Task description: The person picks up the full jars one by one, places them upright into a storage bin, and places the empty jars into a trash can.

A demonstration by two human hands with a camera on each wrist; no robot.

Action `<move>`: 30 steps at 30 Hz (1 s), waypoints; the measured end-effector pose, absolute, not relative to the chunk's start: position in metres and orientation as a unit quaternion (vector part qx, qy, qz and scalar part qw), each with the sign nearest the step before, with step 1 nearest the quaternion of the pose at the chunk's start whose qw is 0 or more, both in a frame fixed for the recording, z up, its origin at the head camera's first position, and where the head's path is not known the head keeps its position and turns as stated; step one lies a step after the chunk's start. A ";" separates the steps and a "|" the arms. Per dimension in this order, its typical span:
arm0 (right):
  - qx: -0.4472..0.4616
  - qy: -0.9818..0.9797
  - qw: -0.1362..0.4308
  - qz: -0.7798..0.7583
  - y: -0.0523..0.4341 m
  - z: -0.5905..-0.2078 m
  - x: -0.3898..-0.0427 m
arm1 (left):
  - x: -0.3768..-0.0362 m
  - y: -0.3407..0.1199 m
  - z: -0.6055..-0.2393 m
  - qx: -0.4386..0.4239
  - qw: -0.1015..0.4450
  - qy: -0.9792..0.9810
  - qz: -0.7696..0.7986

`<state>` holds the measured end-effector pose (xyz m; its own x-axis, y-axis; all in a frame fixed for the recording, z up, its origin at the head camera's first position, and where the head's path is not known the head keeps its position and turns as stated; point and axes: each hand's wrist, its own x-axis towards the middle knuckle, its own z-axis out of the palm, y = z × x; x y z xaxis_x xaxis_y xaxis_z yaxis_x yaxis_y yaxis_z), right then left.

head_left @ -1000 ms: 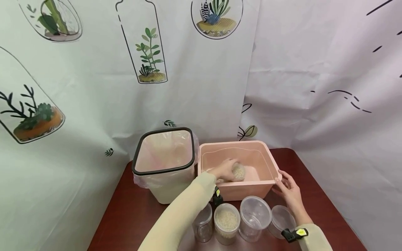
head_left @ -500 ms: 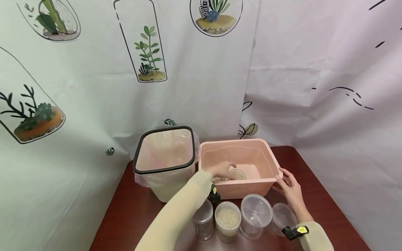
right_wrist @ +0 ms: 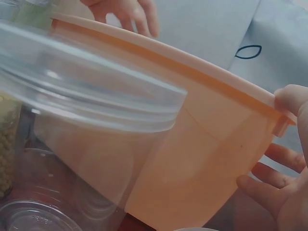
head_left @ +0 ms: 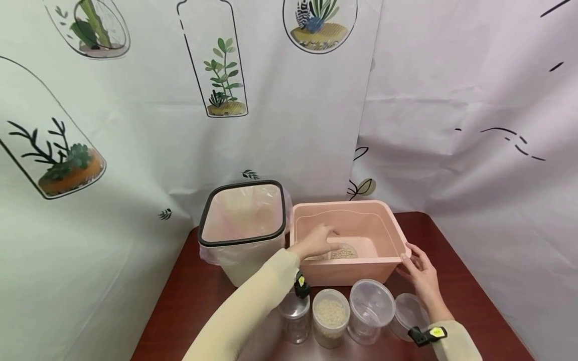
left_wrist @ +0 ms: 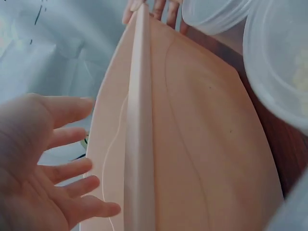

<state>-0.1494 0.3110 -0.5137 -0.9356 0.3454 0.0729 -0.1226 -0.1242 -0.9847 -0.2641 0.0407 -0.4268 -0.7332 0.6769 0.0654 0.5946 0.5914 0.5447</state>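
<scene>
My left hand (head_left: pixel 317 241) is over the pink plastic tub (head_left: pixel 352 273), fingers spread and holding nothing. Just below it in the tub lies a round mass of pale beans (head_left: pixel 344 251), probably in a clear jar; the front rim hides its lower part. More pale beans (head_left: pixel 317 257) show under the hand at the left. In the left wrist view, the left hand (left_wrist: pixel 53 163) has extended fingers beside the tub's rim (left_wrist: pixel 139 120). My right hand (head_left: pixel 422 276) grips the tub's front right corner. Its thumb (right_wrist: pixel 291 98) rests on the rim, with the other fingers (right_wrist: pixel 262 190) below, along the outer wall.
In front of the tub stand a lidded clear jar (head_left: pixel 295 313), a jar of pale beans (head_left: pixel 330 313) and an uncovered clear jar (head_left: pixel 371 308). A low clear round container (head_left: pixel 410 313) lies near the right wrist. A lined bin (head_left: pixel 244 250) stands left of the tub on the dark red table (head_left: pixel 178 306).
My left hand has let go of the round bean-filled thing in the tub, opened its fingers and lifted slightly. The right hand has stayed on the corner. The head view has shifted a little.
</scene>
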 end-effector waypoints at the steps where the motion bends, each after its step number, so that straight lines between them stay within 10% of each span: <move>1: -0.087 -0.643 0.159 0.744 0.312 -0.515 -0.149 | -0.262 0.040 -0.427 0.357 0.064 0.886 0.288; 30: -0.088 -0.641 0.159 0.746 0.310 -0.515 -0.150 | -0.217 -0.031 -0.420 0.355 -0.022 0.819 0.450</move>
